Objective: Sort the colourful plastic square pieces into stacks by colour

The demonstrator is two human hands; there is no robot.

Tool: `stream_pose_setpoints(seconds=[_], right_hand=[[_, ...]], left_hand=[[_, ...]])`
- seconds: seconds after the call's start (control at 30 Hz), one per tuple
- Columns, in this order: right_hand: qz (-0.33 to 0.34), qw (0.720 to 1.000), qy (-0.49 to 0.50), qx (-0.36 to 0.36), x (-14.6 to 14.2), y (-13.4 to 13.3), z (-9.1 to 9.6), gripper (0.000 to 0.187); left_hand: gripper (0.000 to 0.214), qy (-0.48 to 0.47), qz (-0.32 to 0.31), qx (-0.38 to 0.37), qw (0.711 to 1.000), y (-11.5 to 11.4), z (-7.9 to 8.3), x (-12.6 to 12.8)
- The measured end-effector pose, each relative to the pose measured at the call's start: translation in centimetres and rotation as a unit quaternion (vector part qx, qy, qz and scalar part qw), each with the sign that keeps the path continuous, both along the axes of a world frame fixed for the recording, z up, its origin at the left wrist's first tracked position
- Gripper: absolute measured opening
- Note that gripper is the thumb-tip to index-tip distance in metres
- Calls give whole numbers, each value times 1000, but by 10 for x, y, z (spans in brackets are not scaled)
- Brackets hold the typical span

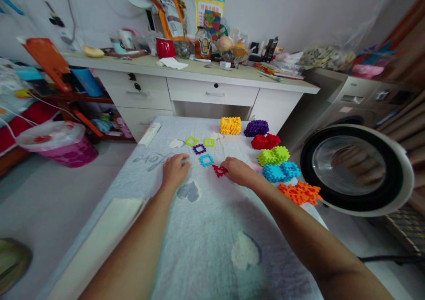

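Note:
My right hand (236,170) pinches the edge of a red triangular building piece (219,171) just above or on the cloth; I cannot tell whether it touches. My left hand (175,171) rests on the cloth with bent fingers, a small gap between thumb and forefinger, and nothing visible in it. Between and beyond the hands lie a blue square frame piece (202,162), a purple square frame piece (195,151), a left green piece (187,145) and a right green piece (209,145). The purple piece sits close to both green ones; whether they interlock is unclear.
Along the table's right side stand stacked yellow (230,126), purple (256,128), red (265,141), green (273,156), blue (280,171) and orange pieces (299,192). A white box (149,134) lies far left. Beyond are a cluttered desk (212,76) and an open washer door (357,169).

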State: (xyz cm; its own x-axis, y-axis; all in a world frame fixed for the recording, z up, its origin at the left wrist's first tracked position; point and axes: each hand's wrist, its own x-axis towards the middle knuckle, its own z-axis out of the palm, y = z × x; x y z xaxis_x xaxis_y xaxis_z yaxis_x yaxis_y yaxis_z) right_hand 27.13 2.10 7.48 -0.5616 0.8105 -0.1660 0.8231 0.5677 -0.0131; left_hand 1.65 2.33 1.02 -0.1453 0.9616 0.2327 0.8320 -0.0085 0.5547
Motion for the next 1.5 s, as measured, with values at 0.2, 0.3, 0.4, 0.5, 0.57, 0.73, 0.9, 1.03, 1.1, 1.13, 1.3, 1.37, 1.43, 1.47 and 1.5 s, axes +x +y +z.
stream_pose_setpoints(seconds=[0.2, 0.3, 0.4, 0.5, 0.57, 0.73, 0.9, 1.03, 1.1, 1.13, 1.3, 1.37, 1.43, 1.47, 1.5], right_hand=[[-77, 995, 4, 61, 52, 33, 42, 27], [-141, 985, -17, 99, 90, 56, 56, 28], [-204, 970, -54, 118, 124, 78, 60, 29], [-249, 958, -89, 115, 146, 94, 59, 31], [-268, 952, -102, 104, 152, 100, 56, 32], [-325, 935, -110, 96, 147, 105, 48, 34], [-354, 925, -88, 103, 141, 103, 44, 34], [-366, 920, -80, 113, 139, 101, 41, 33], [-358, 923, -86, 113, 138, 100, 42, 31], [-354, 924, -90, 114, 137, 99, 43, 31], [-333, 928, -72, 151, 120, 90, 57, 28], [-303, 937, -42, 168, 102, 84, 63, 26], [-254, 954, -3, 163, 78, 78, 66, 24], [-224, 963, 17, 151, 63, 75, 65, 24], [-191, 972, 38, 133, 49, 72, 62, 24]], left_hand=[[36, -4, -7, -3, 1000, 0, 0, -1], [37, -2, -7, -1, 1000, 1, 0, -1], [37, 3, -8, 0, 1000, 1, -1, -1], [36, 5, -7, -5, 1000, 2, -1, -1], [36, 5, -6, -9, 1000, 2, 0, -1], [34, 5, -1, -7, 1000, 1, 1, 0], [33, 4, 4, -9, 1000, 0, 2, 0], [33, 7, 4, -9, 1000, 0, 1, 0], [34, 7, 3, -12, 1000, 1, 1, 0], [34, 7, 2, -12, 1000, 1, 1, 0], [34, 2, -4, -4, 1000, 0, 1, 0], [34, -1, -2, -5, 1000, 0, 2, 0], [33, -2, 2, -8, 1000, -1, 3, 1], [32, -1, 4, -10, 1000, -1, 4, 1], [32, -1, 6, -12, 1000, -1, 4, 2]])
